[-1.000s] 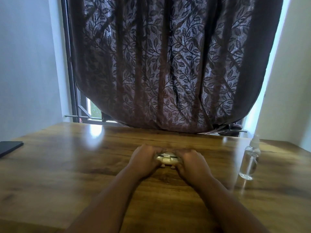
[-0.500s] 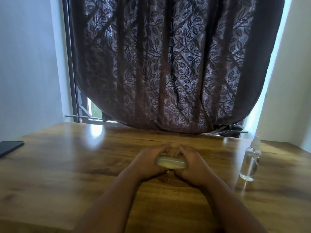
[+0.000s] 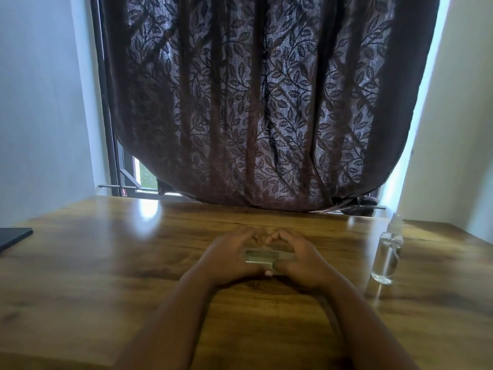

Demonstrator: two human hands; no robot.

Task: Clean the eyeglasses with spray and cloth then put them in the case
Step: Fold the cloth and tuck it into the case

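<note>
A small pale eyeglass case (image 3: 260, 256) lies on the wooden table (image 3: 106, 263) between my two hands. My left hand (image 3: 226, 259) curls round its left end and my right hand (image 3: 301, 260) curls round its right end, fingertips nearly meeting behind it. The case looks shut, with its front edge showing. The eyeglasses and the cloth are not visible. A clear spray bottle (image 3: 386, 257) with a white nozzle stands upright to the right of my right hand, apart from it.
A dark flat device (image 3: 13, 236) lies at the table's left edge. A dark leaf-patterned curtain (image 3: 253, 102) hangs over the window behind the table's far edge. White walls stand on both sides.
The case was partly open between my hands a second ago; its lid has come down and my fingers have closed over the top of it.
</note>
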